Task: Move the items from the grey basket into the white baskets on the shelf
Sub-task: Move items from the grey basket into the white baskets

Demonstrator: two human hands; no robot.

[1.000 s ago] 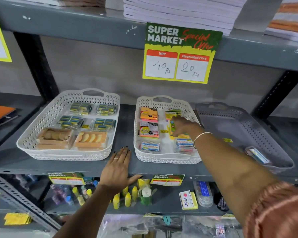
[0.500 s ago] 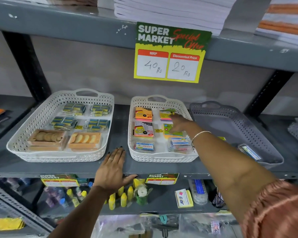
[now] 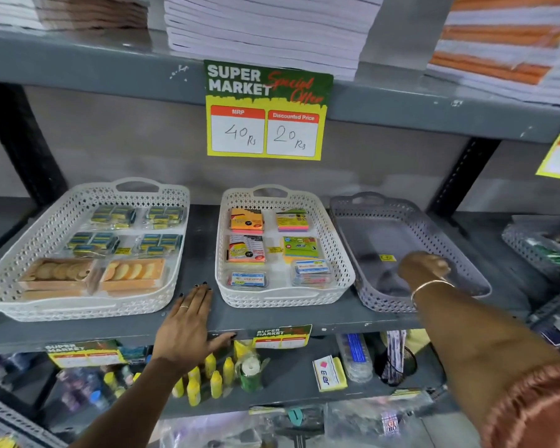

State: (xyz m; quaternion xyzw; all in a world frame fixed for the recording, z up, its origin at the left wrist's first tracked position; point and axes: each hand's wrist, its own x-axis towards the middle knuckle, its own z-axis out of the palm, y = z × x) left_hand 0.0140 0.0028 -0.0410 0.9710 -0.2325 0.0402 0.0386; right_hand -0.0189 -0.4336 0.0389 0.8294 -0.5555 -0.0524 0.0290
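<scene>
Grey basket point(image 3: 382, 299) at right of shelf point(image 3: 201, 250), beside middle white basket point(image 3: 340, 253). Right hand point(image 3: 422, 266) reaches inside it, fingers curled downward; what they grip, cannot tell. Left hand point(image 3: 188, 321) flat, fingers spread, on shelf edge between middle basket and left white basket point(image 3: 62, 218).

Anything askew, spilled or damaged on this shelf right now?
Nothing spilled or visibly damaged. The grey basket sits angled, unlike the two white baskets, which sit squarer with tidy rows. The right hand reaches into the grey one; the left hand lies flat on the shelf edge.
</scene>
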